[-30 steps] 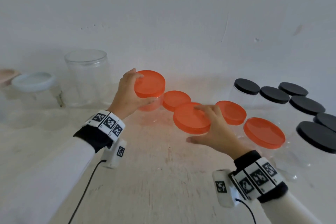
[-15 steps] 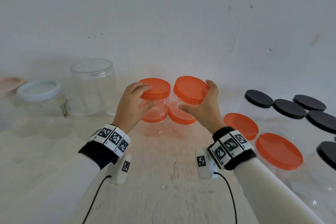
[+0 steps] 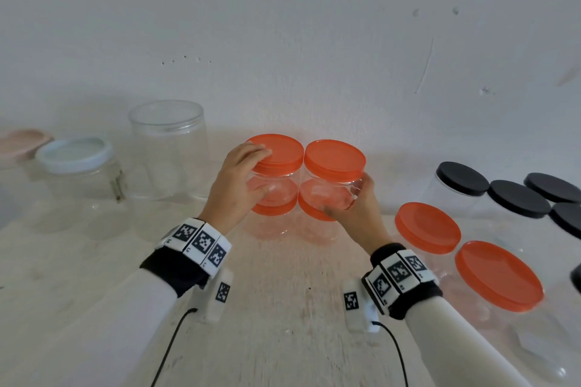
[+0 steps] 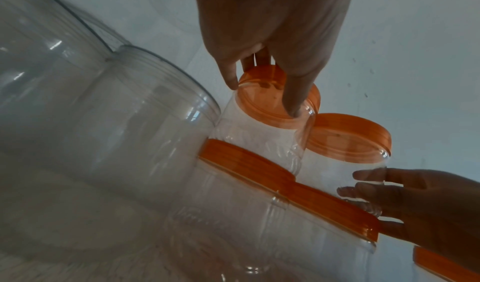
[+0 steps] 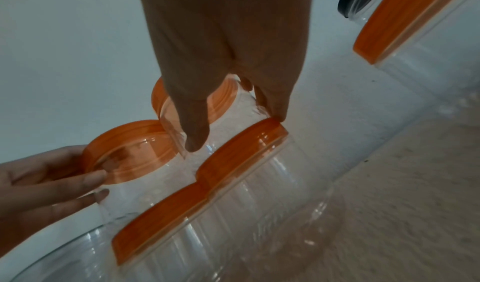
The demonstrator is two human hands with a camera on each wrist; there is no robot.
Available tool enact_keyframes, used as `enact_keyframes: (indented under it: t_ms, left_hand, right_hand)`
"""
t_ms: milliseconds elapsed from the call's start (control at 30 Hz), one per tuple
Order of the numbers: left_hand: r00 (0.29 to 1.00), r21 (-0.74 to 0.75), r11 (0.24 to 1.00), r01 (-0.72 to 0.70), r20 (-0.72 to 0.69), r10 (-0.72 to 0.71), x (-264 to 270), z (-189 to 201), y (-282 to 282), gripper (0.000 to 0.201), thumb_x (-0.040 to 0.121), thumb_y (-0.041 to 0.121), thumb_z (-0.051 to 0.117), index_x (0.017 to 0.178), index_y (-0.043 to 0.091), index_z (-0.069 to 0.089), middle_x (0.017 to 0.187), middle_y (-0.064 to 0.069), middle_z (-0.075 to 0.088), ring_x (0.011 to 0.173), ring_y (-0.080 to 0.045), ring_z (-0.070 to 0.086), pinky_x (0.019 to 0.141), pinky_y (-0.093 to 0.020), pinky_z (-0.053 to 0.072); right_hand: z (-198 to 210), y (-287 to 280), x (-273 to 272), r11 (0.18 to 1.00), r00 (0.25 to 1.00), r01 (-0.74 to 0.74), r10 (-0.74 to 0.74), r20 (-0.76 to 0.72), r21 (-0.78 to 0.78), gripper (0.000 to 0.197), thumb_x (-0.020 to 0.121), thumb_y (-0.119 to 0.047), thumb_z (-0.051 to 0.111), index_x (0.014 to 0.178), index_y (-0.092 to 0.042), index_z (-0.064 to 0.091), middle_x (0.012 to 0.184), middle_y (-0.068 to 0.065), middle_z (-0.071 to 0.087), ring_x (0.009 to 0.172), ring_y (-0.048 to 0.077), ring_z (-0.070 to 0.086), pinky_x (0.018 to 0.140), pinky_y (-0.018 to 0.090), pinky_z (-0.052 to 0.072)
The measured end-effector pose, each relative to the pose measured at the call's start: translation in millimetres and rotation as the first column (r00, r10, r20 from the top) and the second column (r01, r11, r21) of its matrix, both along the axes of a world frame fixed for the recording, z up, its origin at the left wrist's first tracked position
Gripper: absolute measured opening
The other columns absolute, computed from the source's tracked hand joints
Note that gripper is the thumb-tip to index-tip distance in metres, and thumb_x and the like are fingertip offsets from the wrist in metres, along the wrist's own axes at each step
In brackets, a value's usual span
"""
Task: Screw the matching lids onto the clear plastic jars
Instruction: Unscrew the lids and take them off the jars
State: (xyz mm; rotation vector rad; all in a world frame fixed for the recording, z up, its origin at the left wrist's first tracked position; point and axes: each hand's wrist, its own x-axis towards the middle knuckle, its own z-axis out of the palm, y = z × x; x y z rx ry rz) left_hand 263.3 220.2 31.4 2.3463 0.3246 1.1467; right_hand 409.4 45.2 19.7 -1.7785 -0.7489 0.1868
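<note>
Two clear jars with orange lids stand stacked on two other orange-lidded jars against the wall. My left hand (image 3: 257, 171) grips the upper left jar (image 3: 278, 152) at its lid and shoulder, thumb on the near side; the left wrist view shows the fingers (image 4: 293, 102) on that lid's rim. My right hand (image 3: 345, 198) is curled round the clear body of the upper right jar (image 3: 334, 157), just above the lower jar's lid (image 3: 317, 210). In the right wrist view my thumb (image 5: 194, 134) presses that jar's wall (image 5: 233, 110). I cannot tell whether it rests fully on the lid below.
Left of the stack stand a tall open clear jar (image 3: 168, 148), a jar with a pale blue lid (image 3: 74, 154) and a pink lid (image 3: 22, 143). To the right are two orange-lidded jars (image 3: 427, 229) and several black-lidded jars (image 3: 462, 177). The wall is close behind.
My right hand lifted an orange-lidded jar from the table and brought it up left, beside the jar under my left hand. The left hand stayed on its jar.
</note>
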Motion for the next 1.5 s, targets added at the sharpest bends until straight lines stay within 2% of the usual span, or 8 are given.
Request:
enact_keyframes:
  t_ms: [100,267,433,600,767,867,1200,1500]
  left_hand:
    - [1.0,-0.013,1.0,-0.004,0.006,0.004,0.3,-0.5,-0.5,0.058,0.073,0.014,0.077,0.127,0.012,0.055,0.133,0.0,0.048,0.131,-0.017,0.036,0.108,-0.025,0.027]
    - [1.0,-0.012,1.0,-0.003,-0.015,0.003,-0.6,2.6,-2.0,0.057,0.074,0.016,0.076,0.127,0.012,0.055,0.133,0.001,0.047,0.131,-0.017,0.036,0.108,-0.025,0.027]
    - [0.997,0.226,0.972,-0.065,-0.03,0.073,-0.6,11.6,-8.4,0.059,0.073,0.017,0.076,0.127,0.008,0.054,0.134,-0.009,0.049,0.126,-0.026,0.041,0.106,-0.047,0.036]
    - [0.996,0.425,0.905,-0.003,-0.08,0.041,17.2,22.2,-39.7,0.051,0.081,0.03,0.056,0.129,0.012,0.047,0.135,-0.009,0.048,0.129,-0.026,0.038,0.105,-0.055,0.033]
    - [0.97,0.413,0.91,0.035,-0.234,0.069,35.3,21.1,-62.9,0.067,0.085,0.03,0.063,0.143,0.016,0.033,0.154,-0.003,0.022,0.143,-0.023,0.016,0.112,-0.048,0.001]
    - [0.935,0.422,0.907,0.012,-0.327,0.14,39.1,22.0,-68.8,0.069,0.088,0.035,0.058,0.146,0.02,0.026,0.156,0.002,0.017,0.144,-0.017,0.012,0.111,-0.048,-0.008]
    - [0.9,0.396,0.918,0.033,-0.411,0.145,37.0,25.8,-65.4,0.069,0.088,0.037,0.058,0.146,0.026,0.024,0.154,0.008,0.021,0.143,-0.011,0.012,0.114,-0.041,-0.001]
    - [0.912,0.382,0.923,0.046,-0.393,0.118,36.0,26.1,-63.6,0.067,0.086,0.035,0.06,0.145,0.025,0.028,0.153,0.008,0.024,0.142,-0.012,0.016,0.111,-0.039,0.008]
  right_hand:
    - [-0.4,0.3,2.0,1.0,1.0,-0.003,0.003,0.007,-0.008,0.096,0.068,-0.012,0.082,0.141,-0.01,0.021,0.134,0.002,0.038,0.111,0.008,0.04,0.075,0.01,0.039]
    - [-1.8,1.0,3.3,1.0,0.999,0.018,-0.018,0.033,-0.025,0.1,0.066,-0.015,0.084,0.142,-0.009,0.019,0.138,0.006,0.036,0.119,0.014,0.041,0.089,0.022,0.038]
    - [1.2,-30.1,7.5,0.957,0.966,0.103,-0.03,0.258,-0.271,0.098,0.072,-0.023,0.08,0.145,-0.008,0.017,0.146,0.009,0.029,0.135,0.023,0.026,0.109,0.035,0.026]
    - [-0.5,-85.0,21.1,0.823,0.867,0.364,-0.128,0.481,-0.436,0.069,0.079,-0.022,0.073,0.135,-0.004,0.039,0.146,0.014,0.028,0.134,0.033,0.023,0.109,0.039,0.023]
    - [-2.5,-107.9,26.2,0.599,0.888,0.375,-0.011,0.461,-0.708,0.051,0.09,-0.015,0.055,0.135,-0.004,0.035,0.144,0.016,0.027,0.132,0.036,0.022,0.107,0.038,0.022]
    - [-0.5,-106.2,28.8,0.625,0.898,0.321,0.038,0.439,-0.712,0.049,0.086,0.006,0.042,0.134,-0.004,0.038,0.144,0.015,0.028,0.131,0.035,0.023,0.104,0.036,0.024]
    - [-5.2,-68.6,30.8,0.766,0.842,0.277,0.097,0.531,-0.58,0.046,0.087,-0.024,0.063,0.129,-0.013,0.051,0.137,0.001,0.045,0.13,0.023,0.033,0.106,0.039,0.028]
    - [-12.1,-55.5,37.4,0.828,0.848,0.251,0.062,0.526,-0.502,0.045,0.085,-0.02,0.066,0.127,-0.009,0.053,0.133,0.006,0.048,0.127,0.025,0.034,0.103,0.036,0.032]
